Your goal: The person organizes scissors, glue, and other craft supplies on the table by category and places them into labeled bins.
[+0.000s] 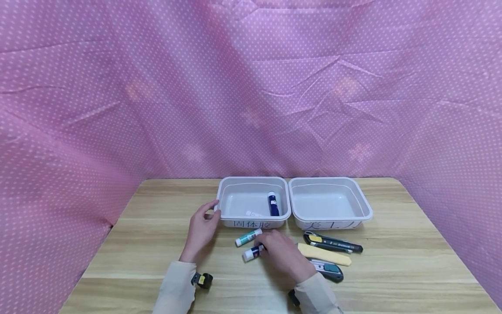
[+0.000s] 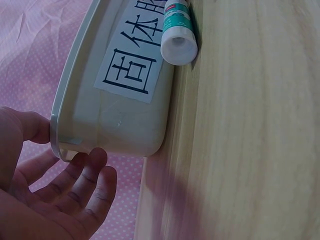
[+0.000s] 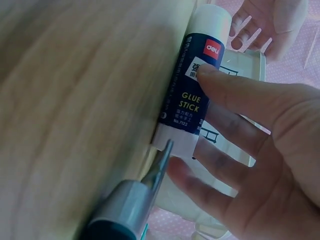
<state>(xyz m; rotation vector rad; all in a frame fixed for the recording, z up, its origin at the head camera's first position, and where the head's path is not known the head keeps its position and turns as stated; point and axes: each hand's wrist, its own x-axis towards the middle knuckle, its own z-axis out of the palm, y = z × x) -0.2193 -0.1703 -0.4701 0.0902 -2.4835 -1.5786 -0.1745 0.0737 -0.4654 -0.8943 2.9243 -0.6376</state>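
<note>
My left hand [image 1: 204, 226] pinches the left end of a white plastic box [image 2: 90, 120], thumb at the rim and fingers below it. My right hand [image 1: 284, 253] holds a dark blue glue stick [image 3: 182, 102] with a white cap, thumb across its label and fingers behind. It lies low at the tabletop, in front of the box. Just beyond it is a green and white glue stick [image 1: 248, 237], close to the box's front wall. Another dark blue glue stick [image 1: 273, 205] lies inside the box at its right side.
A second white box [image 1: 333, 218] stands right beside the first; both carry black lettering. Right of my right hand lie a black-and-yellow utility knife [image 1: 333, 243], a yellow one [image 1: 325, 254] and a grey-teal one [image 1: 329, 270]. A pink dotted cloth [image 1: 251, 109] hangs behind the table.
</note>
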